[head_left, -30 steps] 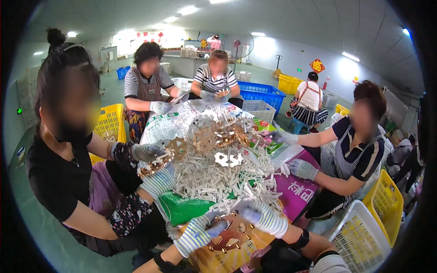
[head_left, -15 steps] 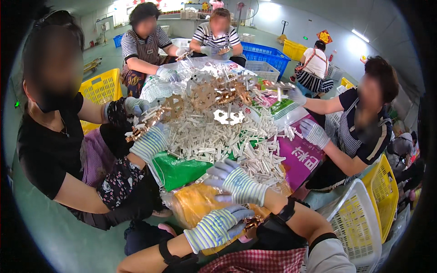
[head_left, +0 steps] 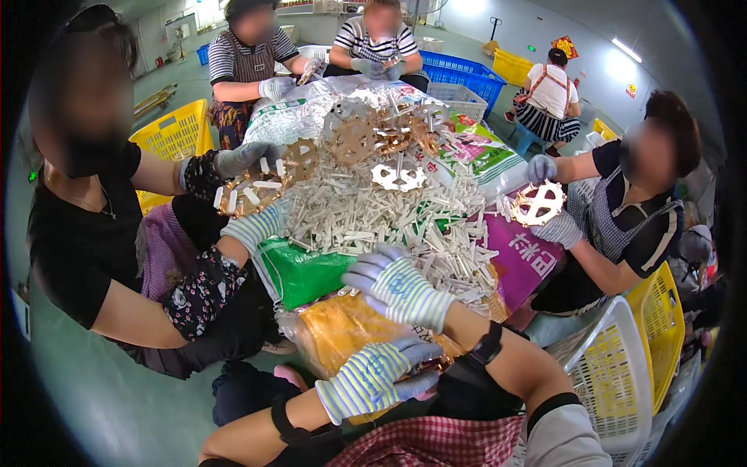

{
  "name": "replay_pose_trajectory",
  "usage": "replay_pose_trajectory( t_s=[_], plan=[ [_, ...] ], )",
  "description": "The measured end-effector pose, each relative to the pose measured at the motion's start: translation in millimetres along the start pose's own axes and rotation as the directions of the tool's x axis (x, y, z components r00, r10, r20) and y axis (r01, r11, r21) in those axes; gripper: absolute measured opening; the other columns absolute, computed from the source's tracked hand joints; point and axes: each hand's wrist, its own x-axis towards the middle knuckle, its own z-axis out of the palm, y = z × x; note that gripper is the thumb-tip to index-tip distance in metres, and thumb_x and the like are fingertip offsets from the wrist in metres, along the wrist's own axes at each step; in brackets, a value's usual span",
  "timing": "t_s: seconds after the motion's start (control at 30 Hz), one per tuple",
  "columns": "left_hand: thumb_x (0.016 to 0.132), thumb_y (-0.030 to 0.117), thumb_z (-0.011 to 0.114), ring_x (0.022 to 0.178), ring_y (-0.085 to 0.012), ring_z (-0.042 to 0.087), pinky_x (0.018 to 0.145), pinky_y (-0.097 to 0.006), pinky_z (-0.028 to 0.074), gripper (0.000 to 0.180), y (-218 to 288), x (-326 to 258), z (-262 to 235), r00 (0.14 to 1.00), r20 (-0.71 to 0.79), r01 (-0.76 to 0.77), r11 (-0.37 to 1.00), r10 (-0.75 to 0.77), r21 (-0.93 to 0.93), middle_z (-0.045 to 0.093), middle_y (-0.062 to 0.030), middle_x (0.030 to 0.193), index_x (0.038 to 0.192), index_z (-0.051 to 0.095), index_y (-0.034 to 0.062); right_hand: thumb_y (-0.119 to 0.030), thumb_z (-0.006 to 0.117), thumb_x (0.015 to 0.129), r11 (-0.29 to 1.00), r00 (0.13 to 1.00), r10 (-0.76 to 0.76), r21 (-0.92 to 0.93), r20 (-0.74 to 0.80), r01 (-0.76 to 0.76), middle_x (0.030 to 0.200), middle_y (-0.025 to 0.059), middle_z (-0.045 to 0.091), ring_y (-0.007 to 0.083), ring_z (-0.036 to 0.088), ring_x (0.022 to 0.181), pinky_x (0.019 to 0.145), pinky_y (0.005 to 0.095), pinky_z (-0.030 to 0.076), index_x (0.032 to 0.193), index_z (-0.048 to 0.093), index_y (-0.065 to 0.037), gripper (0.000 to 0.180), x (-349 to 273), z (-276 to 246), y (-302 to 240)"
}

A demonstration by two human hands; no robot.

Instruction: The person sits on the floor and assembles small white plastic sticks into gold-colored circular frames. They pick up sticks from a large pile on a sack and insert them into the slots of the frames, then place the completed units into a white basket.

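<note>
My left hand (head_left: 377,379), in a striped knit glove, is closed at its fingertips on a copper-coloured metal piece (head_left: 436,363). Most of that piece is hidden by the fingers, and its shape cannot be made out. My right hand (head_left: 405,289), gloved the same way, hangs palm down over the near edge of a heap of small white strips (head_left: 373,210). Its fingers are stretched out to the left and nothing shows in them. Below both hands lies a yellow-orange sack (head_left: 334,327).
Copper-coloured plates with cut-outs (head_left: 354,140) are piled beyond the strips. Co-workers sit around the heap; the person at right holds a round copper plate (head_left: 538,204), the person at left another studded with white strips (head_left: 250,193). A white crate (head_left: 615,373) stands at my right.
My left hand has turned so less of the copper-coloured piece shows. My right hand has shifted slightly up and left. The person at right has brought the round plate between both hands.
</note>
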Motion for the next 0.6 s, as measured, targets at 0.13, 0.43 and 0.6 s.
replay_pose_trajectory(
  t_s=[0.13,0.43,0.6],
  plan=[
    [0.093,0.017,0.068,0.113,-0.0345,0.064,0.095,-0.041,0.051,0.038,-5,-5,-2,0.987,-0.152,-0.045,0.999,0.042,-0.014,0.064,-0.0169,0.124,0.128,0.060,0.0038,-0.018,0.068,0.078,0.999,0.989,-0.043,-0.008,0.144,0.045,0.109,0.0079,0.064,0.0279,0.057,0.116,0.112,0.0523,0.034,0.120,0.061,-0.012,0.043,-3,23,3],
    [0.095,0.010,0.062,0.099,-0.0186,0.068,0.089,-0.033,0.054,0.031,-2,-16,-22,0.913,-0.322,0.169,0.951,-0.250,-0.260,0.071,-0.0110,0.111,0.123,0.064,-0.0001,-0.016,0.068,0.083,0.984,0.966,0.165,0.032,0.199,-0.174,0.096,0.0063,0.066,0.0291,0.063,0.100,0.105,0.0476,0.039,0.100,0.068,-0.014,0.018,-27,-3,13],
    [0.096,0.015,0.064,0.104,-0.0128,0.062,0.093,-0.029,0.051,0.039,-8,-9,-32,0.837,-0.313,0.285,0.846,-0.448,-0.450,0.068,-0.0089,0.116,0.131,0.060,-0.0022,-0.012,0.066,0.086,0.939,0.951,0.309,0.151,0.017,-0.308,0.092,0.0101,0.066,0.0328,0.063,0.092,0.096,0.0438,0.045,0.110,0.070,-0.011,0.025,-44,-28,27]
  ],
)
